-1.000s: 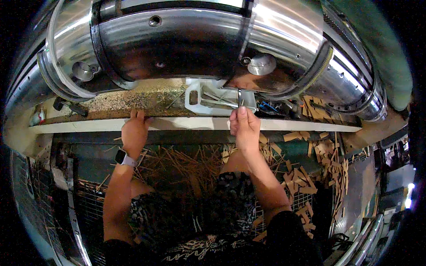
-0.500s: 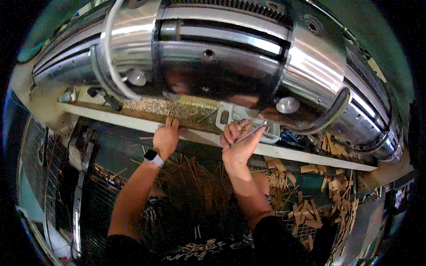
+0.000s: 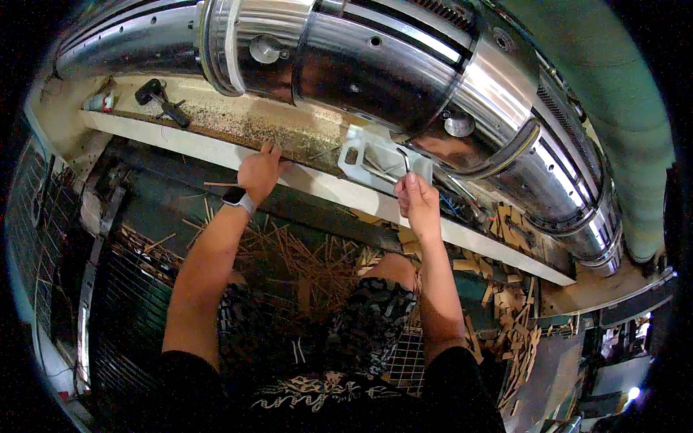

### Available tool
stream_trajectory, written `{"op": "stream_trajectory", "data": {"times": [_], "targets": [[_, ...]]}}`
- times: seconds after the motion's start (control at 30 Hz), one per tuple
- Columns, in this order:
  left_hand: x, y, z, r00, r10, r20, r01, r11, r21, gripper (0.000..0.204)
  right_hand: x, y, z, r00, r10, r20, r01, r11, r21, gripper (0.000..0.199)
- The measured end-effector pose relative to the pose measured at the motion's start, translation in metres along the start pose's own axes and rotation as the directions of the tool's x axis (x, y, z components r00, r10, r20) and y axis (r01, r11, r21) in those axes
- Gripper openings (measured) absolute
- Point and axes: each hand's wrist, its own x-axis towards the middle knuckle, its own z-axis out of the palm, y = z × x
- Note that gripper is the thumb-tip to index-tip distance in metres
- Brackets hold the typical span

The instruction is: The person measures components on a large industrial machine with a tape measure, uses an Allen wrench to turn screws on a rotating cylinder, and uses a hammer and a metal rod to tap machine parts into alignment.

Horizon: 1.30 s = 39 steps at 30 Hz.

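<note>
My right hand (image 3: 419, 202) is closed round a bent metal hex key (image 3: 406, 156), its short hooked end pointing up. Just behind it, a white plastic jug cut open as a tray (image 3: 346, 170) holds some metal rods or tools. My left hand (image 3: 258, 175), with a watch on the wrist, has its fingers curled over the cream beam (image 3: 195, 148). Above both hands stretches a large shiny metal roller (image 3: 361, 68) with round holes, rings and slots; neither hand touches it.
Behind the beam runs a ledge (image 3: 231, 119) strewn with small chips. A black T-handled tool (image 3: 170, 108) and a small container (image 3: 99, 102) lie at its left. Cardboard scraps (image 3: 516, 361) cover the floor at right, with thin strips (image 3: 289, 252) below the beam. A green pipe (image 3: 613, 108) stands far right.
My view has shifted. My right hand has turned from palm up to knuckles up, bringing the hex key upright beside the plastic tray. My left hand stays at the beam.
</note>
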Motion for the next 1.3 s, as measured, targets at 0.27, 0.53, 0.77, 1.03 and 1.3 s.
{"op": "stream_trajectory", "data": {"times": [0.27,0.53,0.77,1.03,1.3], "targets": [[0.001,0.0,0.002,1.0,0.02,-0.002,-0.02,1.0,-0.004,0.033,0.003,-0.016,-0.008,0.97,-0.24,-0.022,0.213,0.896,-0.389,0.033],[-0.004,0.003,0.0,0.999,0.017,-0.047,-0.015,0.999,0.029,0.033,-0.044,-0.076,-0.009,0.636,-0.772,-0.006,0.712,0.59,-0.381,0.007],[0.004,0.0,-0.007,0.998,0.027,0.062,-0.026,1.0,-0.013,0.035,-0.01,-0.061,-0.001,0.689,-0.723,-0.051,0.692,0.677,-0.25,0.015],[-0.004,0.027,-0.018,0.973,0.133,-0.191,-0.154,0.983,-0.101,0.032,0.014,-0.041,0.011,0.534,-0.841,-0.084,0.752,0.518,-0.407,0.018],[-0.02,0.151,-0.128,0.777,0.294,-0.556,-0.611,0.564,-0.556,0.031,0.024,-0.048,0.015,0.272,-0.962,0.025,0.764,0.2,-0.613,0.022]]}}
